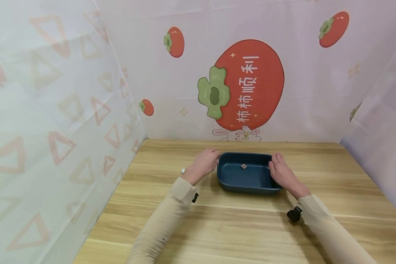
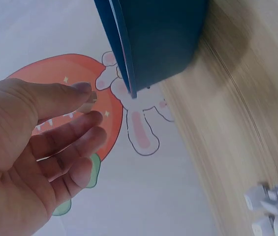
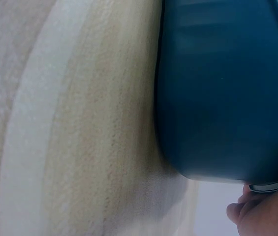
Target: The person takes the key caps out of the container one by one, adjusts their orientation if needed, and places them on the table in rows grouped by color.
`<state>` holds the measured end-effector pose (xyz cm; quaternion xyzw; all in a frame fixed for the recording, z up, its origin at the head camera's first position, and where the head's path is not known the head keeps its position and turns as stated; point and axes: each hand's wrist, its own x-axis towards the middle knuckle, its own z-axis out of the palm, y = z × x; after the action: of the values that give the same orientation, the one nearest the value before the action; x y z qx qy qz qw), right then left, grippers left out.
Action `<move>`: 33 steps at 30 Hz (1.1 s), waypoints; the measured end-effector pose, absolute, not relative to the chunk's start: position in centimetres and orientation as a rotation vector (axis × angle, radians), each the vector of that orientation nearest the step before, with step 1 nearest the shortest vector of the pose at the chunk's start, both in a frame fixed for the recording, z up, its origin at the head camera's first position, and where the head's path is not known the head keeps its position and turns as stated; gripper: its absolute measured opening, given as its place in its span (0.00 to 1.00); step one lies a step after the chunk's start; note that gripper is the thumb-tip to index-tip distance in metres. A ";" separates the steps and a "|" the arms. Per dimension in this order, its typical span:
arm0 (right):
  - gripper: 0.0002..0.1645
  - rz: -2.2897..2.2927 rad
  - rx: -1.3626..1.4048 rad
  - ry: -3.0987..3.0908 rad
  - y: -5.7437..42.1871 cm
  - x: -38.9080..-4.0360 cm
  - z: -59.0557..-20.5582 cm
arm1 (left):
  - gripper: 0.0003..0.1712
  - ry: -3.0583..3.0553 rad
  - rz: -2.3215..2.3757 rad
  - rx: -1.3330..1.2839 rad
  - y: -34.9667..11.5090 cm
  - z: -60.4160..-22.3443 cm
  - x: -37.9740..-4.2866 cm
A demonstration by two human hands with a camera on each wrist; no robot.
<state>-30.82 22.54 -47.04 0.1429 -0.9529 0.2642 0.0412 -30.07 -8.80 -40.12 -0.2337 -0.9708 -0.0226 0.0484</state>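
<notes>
A dark blue rectangular bin (image 1: 247,190) with rounded corners stands on the wooden table in the head view. Inside, near its back wall, lies a small square piece (image 1: 244,166) with a reddish pattern. My left hand (image 1: 204,164) is beside the bin's left end. In the left wrist view its thumb and index finger pinch a small pale block (image 2: 90,102), partly covered by the thumb. My right hand (image 1: 283,174) grips the bin's right rim, its fingers near the back corner. The right wrist view shows the bin's outer side (image 3: 222,93) and fingers curled at the rim.
Several small white blocks (image 2: 271,209) sit on the table left of the bin; in the head view my left wrist mostly covers them (image 1: 183,171). A patterned cloth wall (image 1: 171,84) rises along the table's back edge, and another (image 1: 69,128) borders its left side.
</notes>
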 end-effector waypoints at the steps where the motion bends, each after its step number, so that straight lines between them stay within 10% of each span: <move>1: 0.33 0.812 0.437 -2.918 22.5 -30.8 -47.0 | 0.11 -2.956 -0.071 -0.714 -9.1 -40.1 -30.0; 33: 0.35 0.839 0.463 -2.852 22.5 -30.6 -47.2 | 0.05 -2.955 -0.070 -0.740 -18.1 -42.4 -26.6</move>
<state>-30.55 22.47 -47.22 0.1536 -0.9458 0.2782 0.0664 -26.56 -18.09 -42.44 -0.2425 -0.9687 -0.0230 0.0471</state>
